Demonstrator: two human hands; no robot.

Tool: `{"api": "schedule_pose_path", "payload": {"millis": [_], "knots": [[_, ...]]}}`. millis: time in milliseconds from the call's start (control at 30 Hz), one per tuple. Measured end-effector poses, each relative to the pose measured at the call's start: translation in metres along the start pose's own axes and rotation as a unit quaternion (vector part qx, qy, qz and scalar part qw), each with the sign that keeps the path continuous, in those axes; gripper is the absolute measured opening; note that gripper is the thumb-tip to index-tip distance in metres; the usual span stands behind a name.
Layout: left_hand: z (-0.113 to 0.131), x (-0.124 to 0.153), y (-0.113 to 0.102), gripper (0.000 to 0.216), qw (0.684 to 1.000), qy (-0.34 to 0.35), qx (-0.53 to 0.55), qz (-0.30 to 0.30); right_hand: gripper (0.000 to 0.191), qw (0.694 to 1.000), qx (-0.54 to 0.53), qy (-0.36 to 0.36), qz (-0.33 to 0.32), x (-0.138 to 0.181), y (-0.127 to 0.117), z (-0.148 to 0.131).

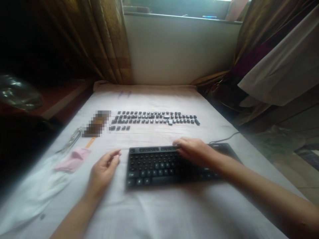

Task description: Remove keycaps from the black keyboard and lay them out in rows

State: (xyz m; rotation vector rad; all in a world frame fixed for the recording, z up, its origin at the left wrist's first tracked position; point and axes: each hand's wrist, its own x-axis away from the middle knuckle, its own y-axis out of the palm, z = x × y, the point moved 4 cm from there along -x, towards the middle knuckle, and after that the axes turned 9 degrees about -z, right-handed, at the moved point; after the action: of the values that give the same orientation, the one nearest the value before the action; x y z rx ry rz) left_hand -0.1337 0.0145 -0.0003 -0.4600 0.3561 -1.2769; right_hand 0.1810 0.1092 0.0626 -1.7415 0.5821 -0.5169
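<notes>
Keyboard point(166, 167) under right hand point(193, 151), beside left hand point(105, 167)

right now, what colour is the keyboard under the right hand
Black. The keyboard shows best in the head view.

The keyboard point(159, 165) is black with pale markings; the loose keycaps point(152, 121) beyond it are black. Left of it lie a pink cloth point(74, 159) and an orange strip point(90, 142). The sheet point(119, 209) under it is whitish; the curtain point(109, 43) far beyond it is patterned golden-brown.
</notes>
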Motion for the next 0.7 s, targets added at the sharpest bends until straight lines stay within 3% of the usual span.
{"api": "schedule_pose_path", "payload": {"millis": [67, 167, 233, 300, 433, 700], "knots": [[0.007, 0.002, 0.003, 0.04, 0.996, 0.066, -0.056, -0.005, 0.017, 0.981, -0.181, 0.049, 0.059, 0.002, 0.0, 0.003], [0.015, 0.006, 0.01, 0.038, 0.978, 0.168, -0.122, -0.029, 0.023, 0.877, -0.465, 0.102, 0.071, 0.002, 0.011, -0.001], [0.015, 0.006, 0.015, 0.041, 0.967, 0.201, -0.151, -0.044, 0.028, 0.825, -0.551, 0.112, 0.055, -0.003, 0.019, -0.01], [0.012, 0.006, 0.017, 0.042, 0.961, 0.209, -0.171, -0.056, 0.028, 0.805, -0.58, 0.112, 0.05, -0.008, 0.026, -0.017], [0.008, 0.005, 0.019, 0.043, 0.956, 0.213, -0.19, -0.063, 0.022, 0.818, -0.568, 0.082, 0.04, -0.019, 0.038, -0.026], [0.007, 0.005, 0.02, 0.042, 0.953, 0.213, -0.206, -0.062, 0.007, 0.905, -0.424, 0.009, 0.028, -0.028, 0.04, -0.034]]}}
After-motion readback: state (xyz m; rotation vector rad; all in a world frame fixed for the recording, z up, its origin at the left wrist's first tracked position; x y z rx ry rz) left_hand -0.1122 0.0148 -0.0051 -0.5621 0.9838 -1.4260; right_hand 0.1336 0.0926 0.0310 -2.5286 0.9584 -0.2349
